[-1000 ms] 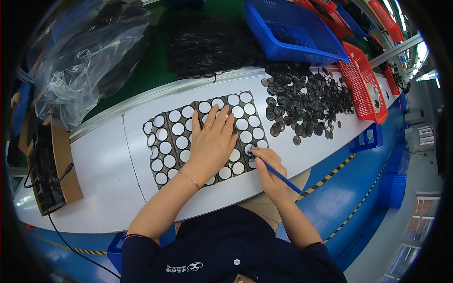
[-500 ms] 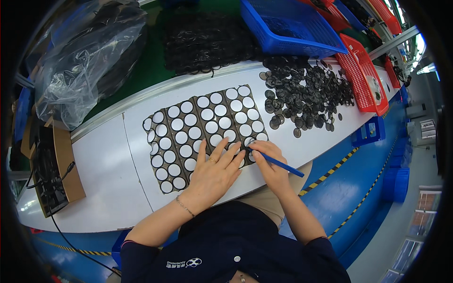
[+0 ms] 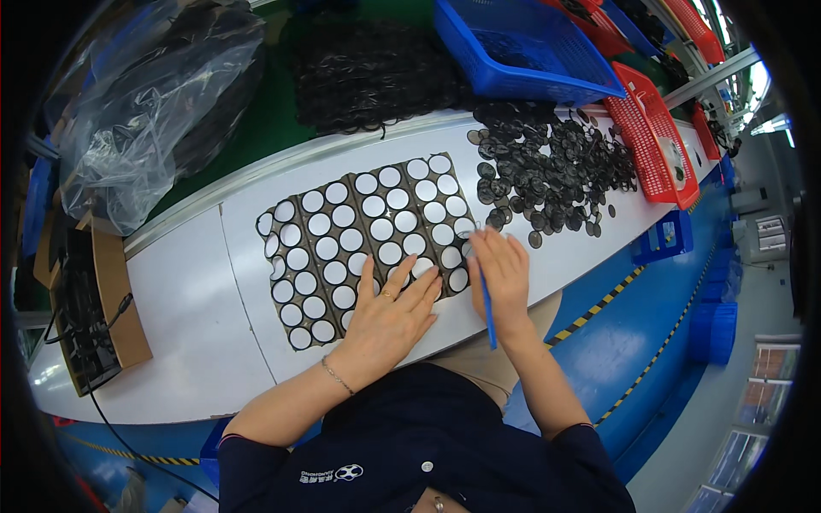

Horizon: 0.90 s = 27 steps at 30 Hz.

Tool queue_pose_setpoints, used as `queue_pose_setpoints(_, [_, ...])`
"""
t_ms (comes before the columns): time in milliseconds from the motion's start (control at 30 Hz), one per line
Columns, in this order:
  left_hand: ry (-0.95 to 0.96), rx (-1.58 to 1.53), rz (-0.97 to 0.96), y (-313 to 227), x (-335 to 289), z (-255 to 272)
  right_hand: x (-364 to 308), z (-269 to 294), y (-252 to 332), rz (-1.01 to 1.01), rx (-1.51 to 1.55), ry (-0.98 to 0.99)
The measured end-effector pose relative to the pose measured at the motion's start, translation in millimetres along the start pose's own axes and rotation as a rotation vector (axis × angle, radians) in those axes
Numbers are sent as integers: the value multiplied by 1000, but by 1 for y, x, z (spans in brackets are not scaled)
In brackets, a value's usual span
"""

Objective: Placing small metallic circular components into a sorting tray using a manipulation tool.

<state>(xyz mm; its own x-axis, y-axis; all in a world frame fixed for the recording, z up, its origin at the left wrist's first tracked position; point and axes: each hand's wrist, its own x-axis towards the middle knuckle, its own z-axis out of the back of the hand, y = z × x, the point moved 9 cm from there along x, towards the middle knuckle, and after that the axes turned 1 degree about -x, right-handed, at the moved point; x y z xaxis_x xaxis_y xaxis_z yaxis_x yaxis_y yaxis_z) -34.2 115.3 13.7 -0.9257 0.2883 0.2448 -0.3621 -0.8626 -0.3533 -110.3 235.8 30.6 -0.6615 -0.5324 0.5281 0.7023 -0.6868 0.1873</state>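
Observation:
A dark sheet (image 3: 360, 214) with rows of round white discs (image 3: 327, 248) in it lies on the white table. My left hand (image 3: 385, 329) rests flat on its lower middle, fingers spread, covering some discs. At the sheet's right edge is my right hand (image 3: 506, 286), its fingers closed around a slim blue pen-like tool (image 3: 490, 321). The tool's rear end points down toward me; its tip is hidden by the fingers. Something thin and dark shows at the right fingertips, too blurred to name. A heap of black round pieces (image 3: 556, 171) lies just beyond this hand.
Behind the table edge are a pile of black strips (image 3: 376, 81) and a blue basket (image 3: 522, 51). A red basket (image 3: 654, 141) stands at the right end. On the left are a clear plastic bag (image 3: 162, 120) and a cardboard box (image 3: 128, 299) with black cables.
My right hand has moved right and slightly away from me, off the discs to the sheet's edge. The blue tool has swung more upright in the picture. My left hand has stayed put.

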Motion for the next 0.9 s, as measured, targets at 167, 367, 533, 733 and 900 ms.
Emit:
queue_pose_setpoints(167, [4,-7,-2,-1,1,1,-15,26,-51,-413,320,-103])
queue_pose_setpoints(367, [9,-6,-27,-3,0,2,-50,9,-4,-462,561,93])
queue_pose_setpoints(533, [13,22,-33,-2,-2,-1,-46,6,-1,-470,575,128])
queue_pose_setpoints(733, [9,8,-33,-2,-1,0,-46,5,0,-437,547,136])
queue_pose_setpoints(900, [10,-1,-28,-2,-2,1,-43,7,5,-365,492,143])
